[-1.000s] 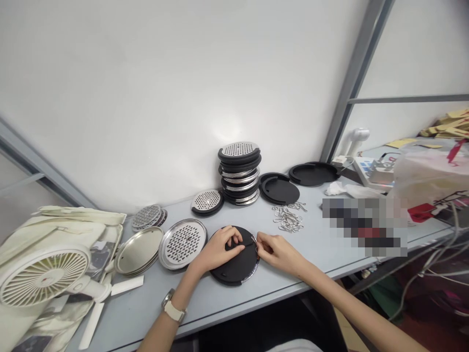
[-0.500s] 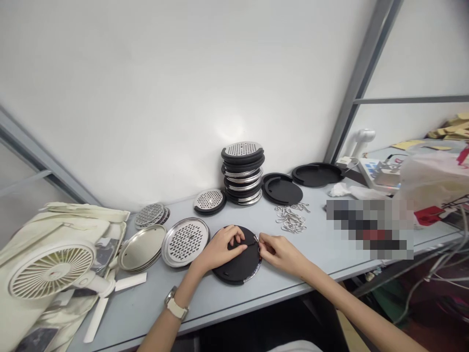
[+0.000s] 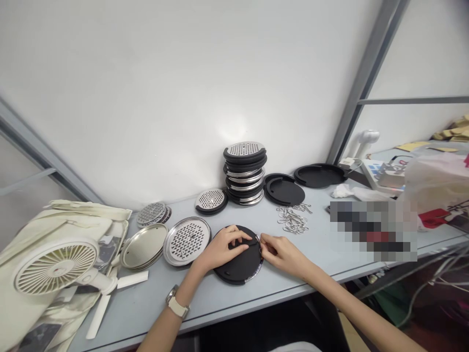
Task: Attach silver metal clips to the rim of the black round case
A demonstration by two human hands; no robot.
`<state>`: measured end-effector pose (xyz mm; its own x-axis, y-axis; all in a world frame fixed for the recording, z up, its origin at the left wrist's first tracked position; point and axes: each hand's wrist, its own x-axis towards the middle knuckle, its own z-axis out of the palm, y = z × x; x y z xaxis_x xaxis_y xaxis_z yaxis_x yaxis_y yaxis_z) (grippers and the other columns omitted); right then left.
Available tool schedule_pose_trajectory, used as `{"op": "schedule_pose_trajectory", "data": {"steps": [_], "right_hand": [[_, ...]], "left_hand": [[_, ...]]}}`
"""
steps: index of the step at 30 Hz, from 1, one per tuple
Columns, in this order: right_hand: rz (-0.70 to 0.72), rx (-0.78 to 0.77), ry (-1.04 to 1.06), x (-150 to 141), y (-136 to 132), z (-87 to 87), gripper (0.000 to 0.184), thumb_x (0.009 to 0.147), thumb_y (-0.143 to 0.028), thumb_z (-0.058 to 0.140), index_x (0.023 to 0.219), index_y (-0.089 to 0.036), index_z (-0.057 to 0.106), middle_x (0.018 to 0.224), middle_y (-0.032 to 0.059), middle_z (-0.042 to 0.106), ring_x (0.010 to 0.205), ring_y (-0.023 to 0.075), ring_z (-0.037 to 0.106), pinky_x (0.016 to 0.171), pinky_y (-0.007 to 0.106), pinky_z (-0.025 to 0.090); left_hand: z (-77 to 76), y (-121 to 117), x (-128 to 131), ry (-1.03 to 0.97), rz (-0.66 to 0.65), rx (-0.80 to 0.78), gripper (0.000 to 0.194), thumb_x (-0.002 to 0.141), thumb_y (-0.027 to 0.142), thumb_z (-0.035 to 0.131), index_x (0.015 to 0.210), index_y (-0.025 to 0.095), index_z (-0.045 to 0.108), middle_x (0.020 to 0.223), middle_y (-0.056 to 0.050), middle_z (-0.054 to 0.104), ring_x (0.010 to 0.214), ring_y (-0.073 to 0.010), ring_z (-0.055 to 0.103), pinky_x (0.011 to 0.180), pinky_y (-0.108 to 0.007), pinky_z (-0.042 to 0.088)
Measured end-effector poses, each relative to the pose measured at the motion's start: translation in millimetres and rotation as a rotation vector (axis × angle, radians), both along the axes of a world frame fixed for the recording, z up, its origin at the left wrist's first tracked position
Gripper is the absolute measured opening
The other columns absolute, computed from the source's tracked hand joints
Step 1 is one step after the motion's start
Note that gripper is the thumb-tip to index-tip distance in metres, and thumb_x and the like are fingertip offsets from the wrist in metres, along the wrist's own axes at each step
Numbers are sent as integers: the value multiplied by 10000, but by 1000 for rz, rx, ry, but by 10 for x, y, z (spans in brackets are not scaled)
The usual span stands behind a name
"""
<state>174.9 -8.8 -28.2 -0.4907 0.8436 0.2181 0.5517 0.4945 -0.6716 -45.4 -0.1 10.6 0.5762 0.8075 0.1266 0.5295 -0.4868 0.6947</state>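
Note:
In front of me a round black disc (image 3: 238, 266) with a shiny rim along its right edge lies on the table. My left hand (image 3: 230, 247) rests on it with the fingers apart, their tips touching its upper surface. At the right rim my right hand (image 3: 274, 250) pinches a small metal wire clip, mostly hidden by the fingertips. Beyond that hand is a loose pile of metal wire clips (image 3: 293, 220). Left of the disc lies a round metal grater plate (image 3: 187, 240) with rows of slots.
Plain metal discs (image 3: 144, 247) are stacked at left, behind a white fan (image 3: 56, 266). Small perforated plates (image 3: 152, 214) lie farther back. By the wall stand a tall stack of black-and-metal discs (image 3: 245, 171), a smaller grater (image 3: 210, 200) and black trays (image 3: 287, 190). A plastic bag (image 3: 432, 181) sits right.
The left fingers have stretched a little farther right across the disc. My right hand stays at the rim, and the clip shows less between its fingers. The whole view has shifted slightly.

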Motion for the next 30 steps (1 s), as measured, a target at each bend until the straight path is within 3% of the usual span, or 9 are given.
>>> {"op": "schedule_pose_trajectory", "data": {"steps": [18,23,30], "right_hand": [[7,9,8,4,9,-22,152,881,-230,425,731,-212,419,583,-61,443,513,100,393,520,206,291],[5,6,5,2,5,-11,164,885,-233,413,722,-213,399,584,-59,436,513,101,392,521,207,283],[5,13,4,3,4,-17,169,881,-228,417,717,-214,380,575,-65,421,510,98,380,523,210,270]], "left_hand": [[-25,14,3,-8,9,7,196,886,327,546,1000,218,663,926,-29,544,779,-141,536,739,-271,446],[-12,11,14,3,28,34,139,874,323,557,890,193,603,885,-12,536,783,-143,522,738,-269,430],[-17,9,13,-4,35,33,103,862,292,571,888,196,546,892,0,543,804,-143,519,754,-272,421]]}}
